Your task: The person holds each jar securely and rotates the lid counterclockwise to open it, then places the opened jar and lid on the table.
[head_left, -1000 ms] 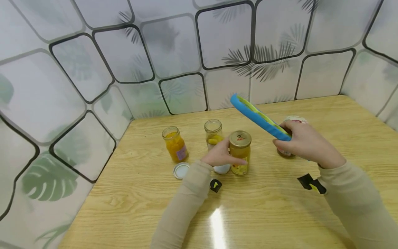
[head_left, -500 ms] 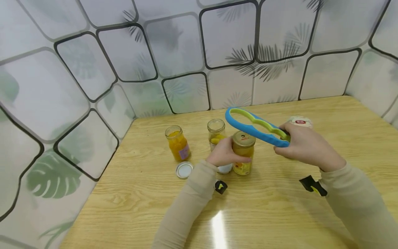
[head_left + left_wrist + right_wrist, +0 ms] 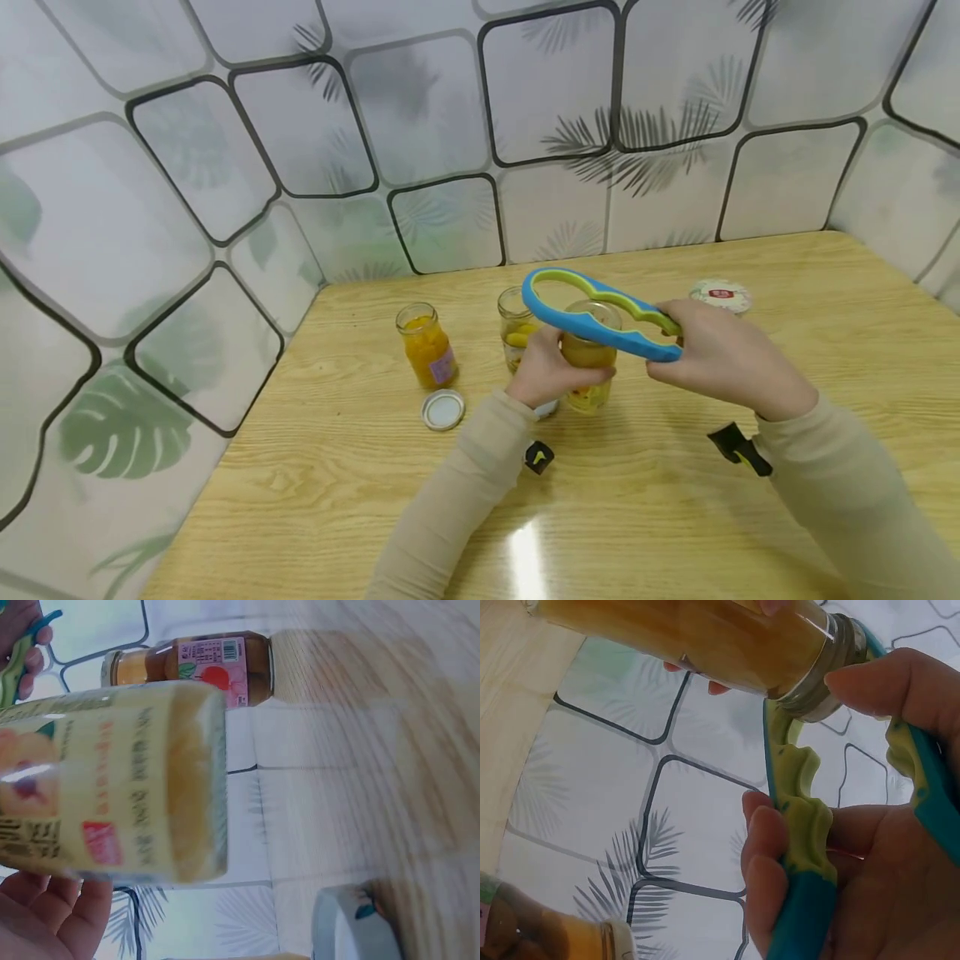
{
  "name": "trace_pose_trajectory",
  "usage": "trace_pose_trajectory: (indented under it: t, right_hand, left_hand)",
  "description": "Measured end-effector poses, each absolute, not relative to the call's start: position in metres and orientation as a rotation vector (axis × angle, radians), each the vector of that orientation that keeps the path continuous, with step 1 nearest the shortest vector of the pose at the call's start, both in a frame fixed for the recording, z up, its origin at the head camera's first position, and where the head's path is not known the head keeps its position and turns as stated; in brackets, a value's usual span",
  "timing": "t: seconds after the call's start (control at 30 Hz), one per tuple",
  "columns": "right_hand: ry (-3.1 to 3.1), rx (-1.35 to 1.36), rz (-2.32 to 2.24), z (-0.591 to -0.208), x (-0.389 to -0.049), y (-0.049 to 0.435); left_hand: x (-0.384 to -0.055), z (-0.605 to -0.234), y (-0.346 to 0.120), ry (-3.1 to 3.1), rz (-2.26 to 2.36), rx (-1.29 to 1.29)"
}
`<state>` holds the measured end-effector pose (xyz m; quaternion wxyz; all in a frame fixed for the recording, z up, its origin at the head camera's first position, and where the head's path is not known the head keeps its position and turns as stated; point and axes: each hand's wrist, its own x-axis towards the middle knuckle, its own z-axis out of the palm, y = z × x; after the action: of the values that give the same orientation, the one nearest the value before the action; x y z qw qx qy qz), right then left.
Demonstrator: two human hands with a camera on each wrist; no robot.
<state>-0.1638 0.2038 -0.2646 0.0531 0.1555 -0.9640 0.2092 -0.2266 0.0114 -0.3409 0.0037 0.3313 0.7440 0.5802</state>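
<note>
My left hand [image 3: 551, 371] grips a glass jar of yellow fruit [image 3: 588, 392], upright, its label showing a peach in the left wrist view. My right hand [image 3: 731, 358] holds a blue and green jar opener [image 3: 637, 342] by its handle end, thumb on one arm and fingers curled round the other. The opener's wide loop surrounds the lid [image 3: 821, 675] of that jar, tilted across it. In the left wrist view a gap shows between the jar's base and the wooden table [image 3: 360, 780]. How tightly the loop sits on the lid cannot be told.
An uncapped jar of orange fruit [image 3: 431, 354] stands at the left, a white lid [image 3: 442, 409] before it. Another uncapped jar [image 3: 517, 325] stands behind my left hand, a second lid [image 3: 547, 408] partly hidden near it. A jar with a pink label [image 3: 217, 667] stands behind my right hand.
The opener has turned from edge-on to show its loop and has moved left and down over the jar's lid. The jar has risen slightly in my left hand.
</note>
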Motion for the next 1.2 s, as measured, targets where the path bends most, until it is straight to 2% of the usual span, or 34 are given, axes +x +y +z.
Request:
trace_pose_trajectory:
  t: [0.33,0.6,0.87,1.2]
  right_hand:
    - [-2.938,0.506,0.601,-0.263,-0.162,0.189]
    - [-2.955,0.551,0.484,-0.268,-0.158,0.180]
    - [-2.941,0.606,0.391,-0.270,-0.156,0.179]
    - [-2.958,0.659,0.370,-0.270,-0.155,0.182]
  left_hand:
    - [-0.225,-0.339,0.013,2.307,1.912,1.129]
    - [-0.205,-0.312,0.009,2.325,1.931,1.148]
    - [-0.206,-0.314,0.009,2.320,1.969,1.240]
    - [-0.204,-0.312,0.010,2.368,1.941,1.212]
